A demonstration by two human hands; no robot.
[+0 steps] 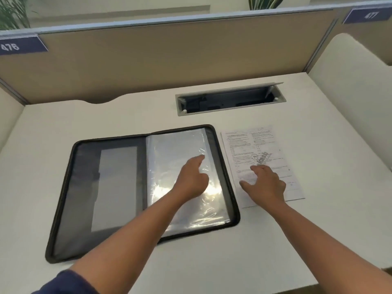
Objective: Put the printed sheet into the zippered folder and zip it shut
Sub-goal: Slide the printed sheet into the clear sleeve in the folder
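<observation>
zippered folder [110, 187] lies open on the desk [318, 128], clear sleeves [169, 158] on its right half. left hand [192, 179] rests on the sleeves, index finger pointing to 1 o'clock. printed sheet [252, 143] lies at the folder's 3 o'clock; right hand [265, 183] rests on it, fingers spread.

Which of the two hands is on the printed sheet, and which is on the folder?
The right hand rests with spread fingers on the printed sheet, right of the folder. The left hand reaches over the folder's clear plastic sleeves, index finger extended.
</observation>
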